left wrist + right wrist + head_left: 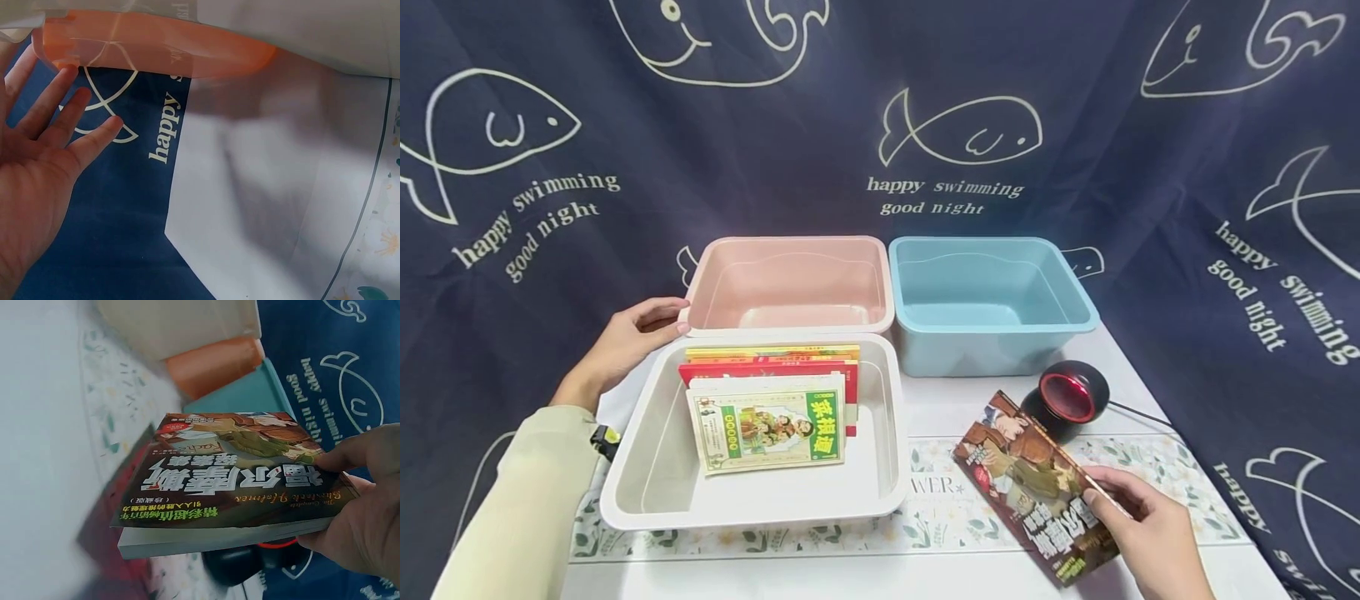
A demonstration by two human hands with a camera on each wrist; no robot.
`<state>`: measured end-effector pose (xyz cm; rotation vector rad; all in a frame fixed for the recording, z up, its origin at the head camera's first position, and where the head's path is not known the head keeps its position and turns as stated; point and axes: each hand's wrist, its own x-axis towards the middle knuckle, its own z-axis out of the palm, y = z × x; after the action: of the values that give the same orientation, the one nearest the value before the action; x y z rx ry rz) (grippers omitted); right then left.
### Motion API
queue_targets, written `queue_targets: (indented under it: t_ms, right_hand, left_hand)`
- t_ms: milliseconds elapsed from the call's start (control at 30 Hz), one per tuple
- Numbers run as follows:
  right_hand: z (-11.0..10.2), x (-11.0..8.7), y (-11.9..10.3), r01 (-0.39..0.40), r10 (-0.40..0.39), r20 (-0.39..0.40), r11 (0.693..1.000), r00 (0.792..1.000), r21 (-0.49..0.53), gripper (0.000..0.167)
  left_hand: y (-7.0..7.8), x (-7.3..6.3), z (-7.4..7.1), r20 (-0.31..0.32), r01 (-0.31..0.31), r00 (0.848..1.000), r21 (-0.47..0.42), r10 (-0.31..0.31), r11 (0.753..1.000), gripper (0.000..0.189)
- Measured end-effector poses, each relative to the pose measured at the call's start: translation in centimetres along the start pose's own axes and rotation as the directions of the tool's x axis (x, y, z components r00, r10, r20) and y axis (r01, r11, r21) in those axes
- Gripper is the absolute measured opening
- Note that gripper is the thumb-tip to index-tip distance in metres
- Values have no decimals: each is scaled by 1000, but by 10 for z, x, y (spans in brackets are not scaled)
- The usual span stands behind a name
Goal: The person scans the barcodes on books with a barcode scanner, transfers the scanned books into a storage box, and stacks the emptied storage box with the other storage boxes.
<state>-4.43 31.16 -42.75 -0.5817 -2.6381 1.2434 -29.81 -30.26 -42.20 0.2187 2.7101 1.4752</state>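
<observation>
My right hand grips a brown paperback book by its spine edge, thumb on the cover and fingers beneath. In the right wrist view the book shows a Sherlock Holmes title and thick white pages. It is held tilted close to a black round device with a glowing red window. My left hand is at the left rim of the pink bin. In the left wrist view its fingers are spread and fairly straight.
A white bin in front of the pink one holds several books leaning in a row. The blue bin stands at the back right. A cable runs rightward from the black device. Dark fish-print cloth hangs behind.
</observation>
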Motion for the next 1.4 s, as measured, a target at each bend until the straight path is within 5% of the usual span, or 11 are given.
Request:
queue_targets:
  t_ms: [233, 433, 800, 1200, 1400]
  right_hand:
    - [2, -5, 12, 56, -58, -40, 997, 998, -50, 28]
    - [-1, 4, 0, 108, -109, -41, 994, 993, -27, 25]
    - [-24, 46, -66, 362, -362, -20, 931, 932, 35, 22]
    - [-27, 95, -144, 404, -408, 68, 912, 910, 61, 21]
    - [-19, 119, -183, 474, -484, 93, 873, 870, 117, 21]
  left_hand:
    - [0, -1, 1, 2, 3, 1000, -15, -3, 1000, 55]
    - [3, -1, 1, 4, 1, 1000, -27, -1, 1000, 55]
    - [4, -2, 0, 15, 7, 1000, -26, -7, 1000, 56]
    - [8, 3, 0, 35, 14, 999, -5, -14, 1000, 58]
    - [6, 1, -2, 29, 31, 999, -4, -31, 999, 58]
